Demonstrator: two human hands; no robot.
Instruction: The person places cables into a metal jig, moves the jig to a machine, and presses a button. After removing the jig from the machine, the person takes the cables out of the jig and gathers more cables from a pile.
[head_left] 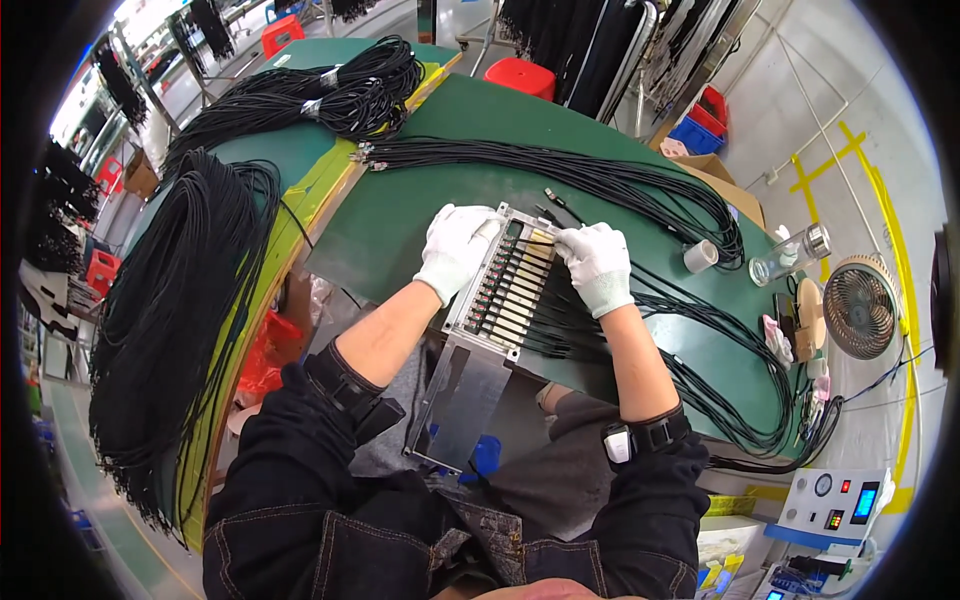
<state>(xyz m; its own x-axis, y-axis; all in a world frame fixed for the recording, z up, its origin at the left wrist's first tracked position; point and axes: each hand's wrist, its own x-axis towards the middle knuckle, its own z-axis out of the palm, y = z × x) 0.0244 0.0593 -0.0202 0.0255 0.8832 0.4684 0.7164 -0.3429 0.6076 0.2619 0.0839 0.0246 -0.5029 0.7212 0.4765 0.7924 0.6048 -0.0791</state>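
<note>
A long metal fixture [458,326] lies at the front edge of the green table, with a row of slots in which black cables lie side by side. Its pale blocks [513,303] form a column along the middle. My left hand [455,247], in a white glove, grips the fixture's upper left edge with fingers and thumb close together. At the upper right of the fixture my right hand [596,262], gloved too, has its fingers closed on a black cable at the top slots. Its fingertips partly hide the cable. Black cables [560,328] run out to the right from the slots.
A cable bundle [560,160] crosses the green table [470,108] behind my hands. Large black coils [190,330] hang over the left side. A white tape roll [700,256], a glass bottle [790,255] and a small fan [862,308] stand at right. A metal plate [462,400] extends toward my lap.
</note>
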